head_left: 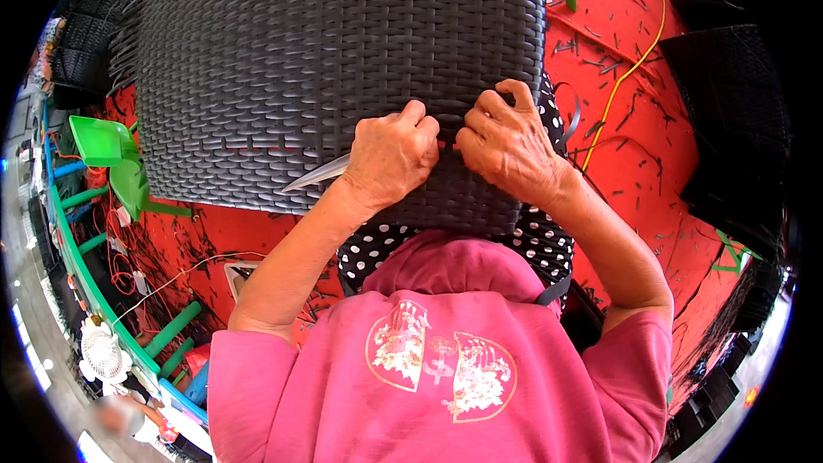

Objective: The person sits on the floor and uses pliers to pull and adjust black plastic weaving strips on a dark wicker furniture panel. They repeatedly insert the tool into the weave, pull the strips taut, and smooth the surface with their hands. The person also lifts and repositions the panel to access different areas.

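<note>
A large dark grey woven wicker panel (343, 51) lies before me, its near edge over my lap. My left hand (394, 150) is closed, its knuckles up, on the panel near that edge. A loose flat grey strip (317, 173) sticks out to the left from beneath this hand, and its pointed end rests on the weave. Just to the right, my right hand (507, 139) is closed with bent fingers pressed against the weave; its fingertips hide what they pinch. A thin gap in the weave shows red between the hands. Beside my right wrist curls another grey strip end (573, 118).
Dark strip scraps litter the red floor (626, 171). A yellow cord (614, 94) runs along the right, near dark woven pieces (733, 120). On the left are a green dustpan-like scoop (96, 141), green rails (176, 326) and a white fan-like object (105, 350).
</note>
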The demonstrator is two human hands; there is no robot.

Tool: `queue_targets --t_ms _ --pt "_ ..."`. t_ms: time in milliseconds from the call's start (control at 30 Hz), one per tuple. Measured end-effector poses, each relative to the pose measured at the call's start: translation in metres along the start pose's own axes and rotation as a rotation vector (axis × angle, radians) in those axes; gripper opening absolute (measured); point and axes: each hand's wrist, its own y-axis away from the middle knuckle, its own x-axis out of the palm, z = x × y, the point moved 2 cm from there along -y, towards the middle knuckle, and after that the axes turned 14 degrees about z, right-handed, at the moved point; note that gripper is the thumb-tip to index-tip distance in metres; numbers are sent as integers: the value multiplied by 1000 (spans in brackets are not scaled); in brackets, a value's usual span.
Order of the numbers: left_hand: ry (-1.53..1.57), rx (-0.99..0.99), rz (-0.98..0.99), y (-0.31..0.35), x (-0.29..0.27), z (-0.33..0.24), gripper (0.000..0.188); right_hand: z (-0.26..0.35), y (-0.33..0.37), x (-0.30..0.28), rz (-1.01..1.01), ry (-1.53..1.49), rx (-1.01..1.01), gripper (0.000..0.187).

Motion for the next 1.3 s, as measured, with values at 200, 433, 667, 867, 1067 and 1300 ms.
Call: queue_targets --t_ms 200,433,667,867,1067,1300 --pt "336 -234 -306 43 -18 30 16 9 7 2 -117 -58 88 11" --pt "161 -232 -155 118 -16 33 47 65 12 5 -86 -286 184 55" --pt "10 -61 -19 109 -19 22 86 97 3 22 147 -255 315 86" --pt "-47 -52 146 101 -19 25 106 105 2 33 186 -182 334 89" --pt "-100 -59 160 99 -16 23 114 106 1 39 207 -108 339 92" --pt "-133 -56 164 97 -15 22 115 109 -3 44 227 -137 328 91"
